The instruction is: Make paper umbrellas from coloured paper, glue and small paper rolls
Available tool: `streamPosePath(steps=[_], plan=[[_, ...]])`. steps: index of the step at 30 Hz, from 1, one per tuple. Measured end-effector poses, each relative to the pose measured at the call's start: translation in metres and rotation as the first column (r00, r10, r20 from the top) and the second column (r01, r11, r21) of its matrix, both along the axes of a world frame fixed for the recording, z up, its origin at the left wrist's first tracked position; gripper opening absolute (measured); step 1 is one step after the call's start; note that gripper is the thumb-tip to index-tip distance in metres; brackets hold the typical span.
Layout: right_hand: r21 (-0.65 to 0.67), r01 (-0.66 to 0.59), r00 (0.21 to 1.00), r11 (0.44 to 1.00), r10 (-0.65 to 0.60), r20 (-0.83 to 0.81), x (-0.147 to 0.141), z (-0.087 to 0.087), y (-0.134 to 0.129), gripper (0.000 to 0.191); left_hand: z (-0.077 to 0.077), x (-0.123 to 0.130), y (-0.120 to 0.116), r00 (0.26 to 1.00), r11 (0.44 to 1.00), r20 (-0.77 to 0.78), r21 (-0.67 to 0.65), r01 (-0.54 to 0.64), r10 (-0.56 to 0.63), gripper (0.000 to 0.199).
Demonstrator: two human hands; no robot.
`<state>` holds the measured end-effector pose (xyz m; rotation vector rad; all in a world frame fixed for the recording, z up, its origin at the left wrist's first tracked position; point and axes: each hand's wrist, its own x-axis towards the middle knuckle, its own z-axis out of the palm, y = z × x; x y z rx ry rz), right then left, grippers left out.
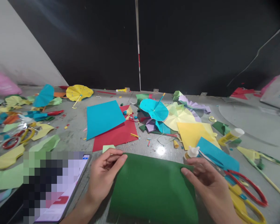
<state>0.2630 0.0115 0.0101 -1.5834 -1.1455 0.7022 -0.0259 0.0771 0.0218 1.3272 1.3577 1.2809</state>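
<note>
A dark green sheet of paper (154,189) is held up in front of me by its two far corners. My left hand (105,174) pinches the far left corner between thumb and fingers. At the far right corner, my right hand (205,180) grips the sheet the same way, and the paper bows slightly between them. Just past the right hand is a white-tipped glue bottle (193,151), partly hidden. Scissors with red and yellow handles (246,186) lie right beside that hand.
Blue paper (105,118) overlaps red paper (116,137) ahead. Paper umbrellas in blue (154,109) and yellow (79,92) stand among scraps. A phone (67,189) lies left; more scissors (18,140) sit beyond it. A glue stick (232,136) is right. A black panel (140,43) closes the back.
</note>
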Motion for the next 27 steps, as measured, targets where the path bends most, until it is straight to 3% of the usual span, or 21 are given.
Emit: streamPosePath(steps=[6,10,16,19,27], plan=[[-0.02,0.003,1.0,1.0,-0.003,0.002,0.001,-0.002,0.002,0.034,-0.001,-0.001,-0.001,0.998,0.997,-0.012,-0.056,0.057,-0.058,0.029],[-0.075,-0.083,0.996,0.994,0.086,0.038,-0.001,-0.006,0.009,0.033,-0.005,-0.005,0.005,0.956,0.974,-0.199,-0.114,0.198,-0.217,0.028],[-0.167,-0.168,0.979,0.971,0.184,0.084,-0.006,-0.008,0.011,0.026,-0.005,-0.009,0.01,0.709,0.907,-0.575,-0.169,0.387,-0.409,0.012],[-0.191,-0.183,0.973,0.964,0.205,0.103,-0.006,-0.011,0.01,0.027,-0.003,-0.011,0.008,0.611,0.882,-0.653,-0.211,0.421,-0.448,0.008],[-0.256,-0.272,0.904,0.928,0.337,0.264,-0.007,-0.022,0.009,0.031,-0.007,-0.019,0.006,0.383,0.824,-0.798,-0.233,0.517,-0.466,0.023]])
